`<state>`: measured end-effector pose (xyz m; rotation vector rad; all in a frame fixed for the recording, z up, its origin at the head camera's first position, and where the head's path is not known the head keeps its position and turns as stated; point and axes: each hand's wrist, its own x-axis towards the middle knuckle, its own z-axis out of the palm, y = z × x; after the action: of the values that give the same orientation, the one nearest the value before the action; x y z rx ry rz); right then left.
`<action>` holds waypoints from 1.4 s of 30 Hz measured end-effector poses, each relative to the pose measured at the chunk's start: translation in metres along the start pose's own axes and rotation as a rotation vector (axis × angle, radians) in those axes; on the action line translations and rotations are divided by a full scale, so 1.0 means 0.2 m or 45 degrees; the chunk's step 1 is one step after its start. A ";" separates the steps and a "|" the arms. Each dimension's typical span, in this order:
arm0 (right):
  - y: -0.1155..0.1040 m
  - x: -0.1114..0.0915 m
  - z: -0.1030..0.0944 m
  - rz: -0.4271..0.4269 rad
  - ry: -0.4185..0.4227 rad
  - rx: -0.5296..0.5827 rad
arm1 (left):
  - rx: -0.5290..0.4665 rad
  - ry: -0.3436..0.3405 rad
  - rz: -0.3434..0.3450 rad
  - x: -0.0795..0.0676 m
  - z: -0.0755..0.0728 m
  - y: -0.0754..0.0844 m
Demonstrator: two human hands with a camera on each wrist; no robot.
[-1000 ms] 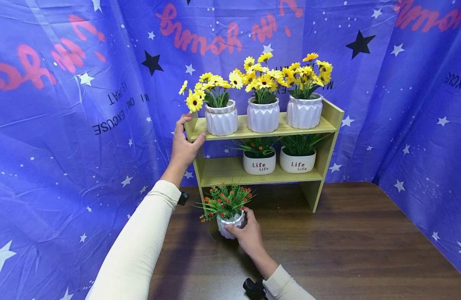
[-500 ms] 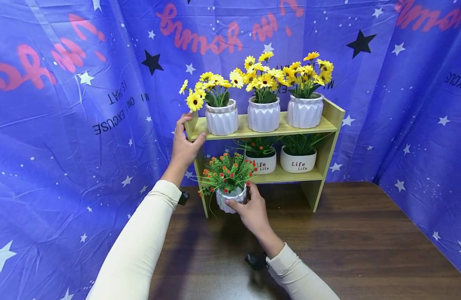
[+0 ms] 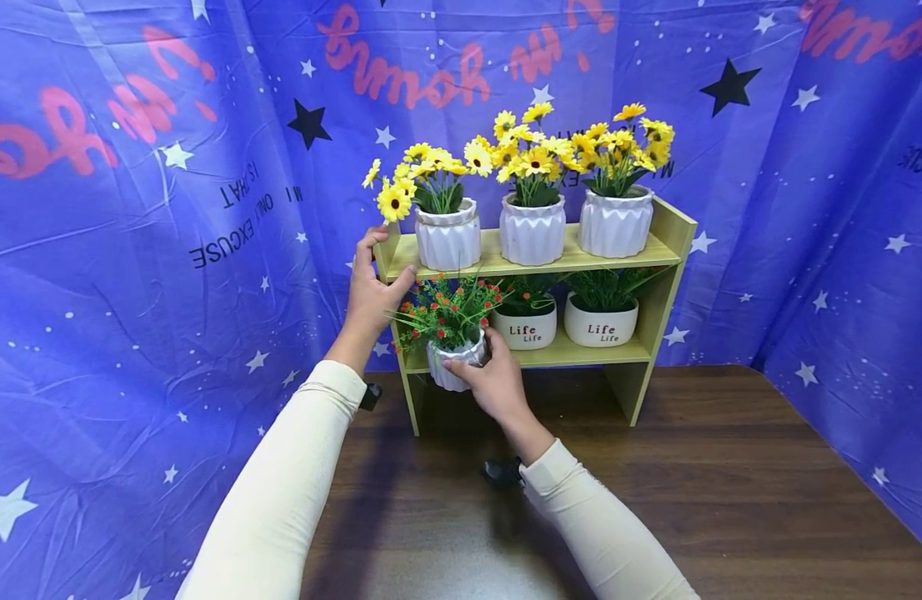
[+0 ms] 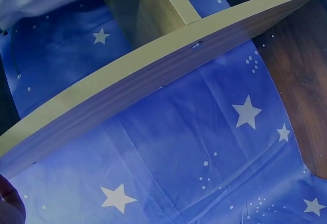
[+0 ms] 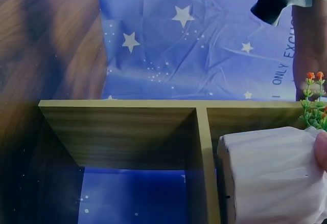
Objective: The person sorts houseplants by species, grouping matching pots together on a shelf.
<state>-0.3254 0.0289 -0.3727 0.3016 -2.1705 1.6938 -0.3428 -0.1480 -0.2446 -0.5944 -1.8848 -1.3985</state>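
Observation:
My left hand (image 3: 373, 298) grips the upper left corner of a pale wooden shelf unit (image 3: 648, 333), thumb at the front edge and fingers on the outer side. Its side panel (image 4: 127, 70) crosses the left wrist view, with one fingertip (image 4: 10, 203) at the lower left. My right hand (image 3: 497, 379) holds a potted plant (image 3: 452, 367), a white ribbed pot with red flowers and thin green leaves, thumb on the pot's front. The pot overlaps the left end of the middle board. In the right wrist view the white pot (image 5: 276, 173) is level with that compartment, fingertip on its side.
Three white pots of yellow flowers, including the middle one (image 3: 532, 233), line the top board. Two white "Life" planters (image 3: 600, 323) stand on the middle board's right part. The shelf stands on a dark wooden table (image 3: 701, 492) before a blue starry curtain (image 3: 829, 208).
My right hand has lifted the red-flowered potted plant from low by the table, up and toward the middle board's left end. My left hand stays on the shelf corner.

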 end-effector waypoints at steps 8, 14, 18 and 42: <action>0.00 0.04 0.02 0.019 0.011 0.000 | -0.002 -0.026 0.000 -0.01 -0.01 0.01; 0.00 0.10 0.05 0.015 0.030 0.030 | -0.017 -0.032 -0.005 0.00 -0.01 0.02; 0.01 0.12 0.06 0.022 0.038 0.041 | -0.011 -0.042 -0.022 -0.01 -0.02 0.02; 0.05 0.28 0.15 0.021 0.059 -0.038 | 0.026 -0.006 0.055 0.06 0.00 -0.21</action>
<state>-0.3842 0.0066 -0.3657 0.2345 -2.1683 1.6585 -0.3800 -0.1615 -0.2622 -0.6251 -1.8765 -1.3499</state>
